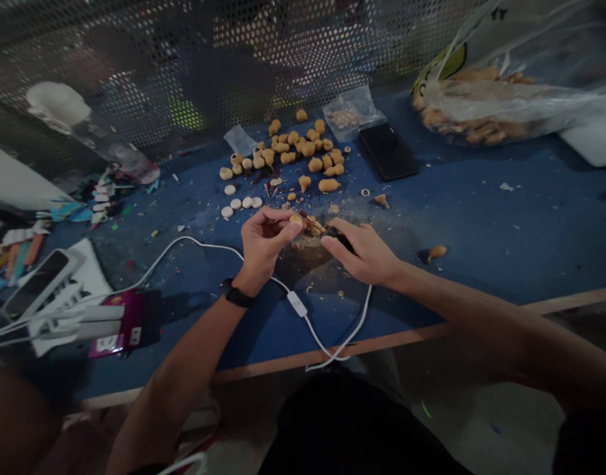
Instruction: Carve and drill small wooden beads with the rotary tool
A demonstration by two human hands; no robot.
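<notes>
My left hand, with a dark band at the wrist, pinches a small tan gourd between thumb and fingers. Close on its right, my right hand is wrapped round a black handheld tool, mostly covered by the fingers. Brownish bits show between the two hands, too blurred to make out. A white cord with an inline switch runs beneath the hands. Beyond them lies a cluster of small tan gourds, with several white discs at its left.
On the blue table, a black phone and a small clear bag lie at the back. A large plastic bag of gourds sits back right. A power strip and a clear bottle stand left. A perforated panel closes the back.
</notes>
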